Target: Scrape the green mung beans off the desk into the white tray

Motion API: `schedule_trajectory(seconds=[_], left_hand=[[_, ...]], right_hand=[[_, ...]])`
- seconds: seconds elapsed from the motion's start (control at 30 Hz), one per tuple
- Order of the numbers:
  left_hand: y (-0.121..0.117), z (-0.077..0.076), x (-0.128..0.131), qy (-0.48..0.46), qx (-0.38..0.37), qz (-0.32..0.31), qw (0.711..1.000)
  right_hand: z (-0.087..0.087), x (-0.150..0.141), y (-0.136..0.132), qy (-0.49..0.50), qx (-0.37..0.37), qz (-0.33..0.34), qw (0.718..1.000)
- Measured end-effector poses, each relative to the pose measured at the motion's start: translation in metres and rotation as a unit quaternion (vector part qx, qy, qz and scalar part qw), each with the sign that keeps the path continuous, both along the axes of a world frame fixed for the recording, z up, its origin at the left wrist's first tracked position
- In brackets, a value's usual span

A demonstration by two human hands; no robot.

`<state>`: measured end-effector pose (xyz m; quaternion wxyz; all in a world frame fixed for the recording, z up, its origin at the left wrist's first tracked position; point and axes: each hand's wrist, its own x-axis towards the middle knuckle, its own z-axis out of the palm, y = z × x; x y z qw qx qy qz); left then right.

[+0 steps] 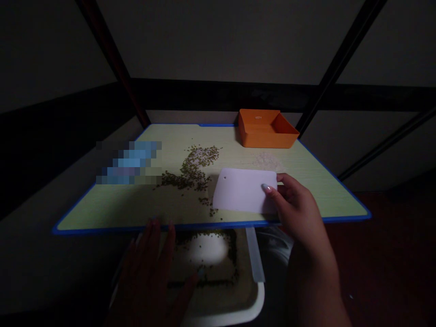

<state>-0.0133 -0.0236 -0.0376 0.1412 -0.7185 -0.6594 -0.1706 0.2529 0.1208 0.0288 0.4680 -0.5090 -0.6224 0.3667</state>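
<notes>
On the green board [102, 211], right hand [296, 211] grips a white card [241, 190]; left hand [150, 277] rests open below.

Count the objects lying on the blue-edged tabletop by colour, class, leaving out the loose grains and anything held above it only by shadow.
orange plastic tray: 1
white plastic scraper card: 1
blurred blue item: 1
Total: 3

Head camera faces forward and down (close) over a tabletop [102, 213].
</notes>
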Motion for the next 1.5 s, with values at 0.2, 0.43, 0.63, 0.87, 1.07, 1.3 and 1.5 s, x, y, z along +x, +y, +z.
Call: schedule_trajectory(seconds=[0.2,0.43,0.63,0.87,1.07,1.3,1.5], left_hand=[[0.000,0.001,0.000,-0.004,0.001,0.003,1.000],[-0.001,0.002,0.001,0.004,0.001,0.000,1.000],[0.000,0.002,0.001,0.014,0.001,-0.001,1.000],[0.000,0.002,0.002,0.007,-0.002,0.000,1.000],[-0.001,0.001,0.000,0.015,-0.007,0.004,1.000],[0.000,0.002,0.001,0.009,0.002,-0.004,1.000],[-0.001,0.003,0.003,-0.001,0.001,0.001,1.000]], right_hand=[[-0.003,0.005,0.001,-0.016,0.002,0.015,1.000],[-0.004,0.010,0.002,-0.015,-0.004,0.036,0.999],[-0.009,0.016,0.002,-0.019,0.002,0.038,0.999],[-0.001,0.016,-0.006,-0.006,-0.030,0.044,0.999],[0.005,0.017,-0.012,-0.012,-0.034,0.034,0.999],[0.007,0.021,-0.012,-0.023,-0.033,0.021,0.999],[0.008,0.016,-0.015,-0.008,-0.035,0.034,0.999]])
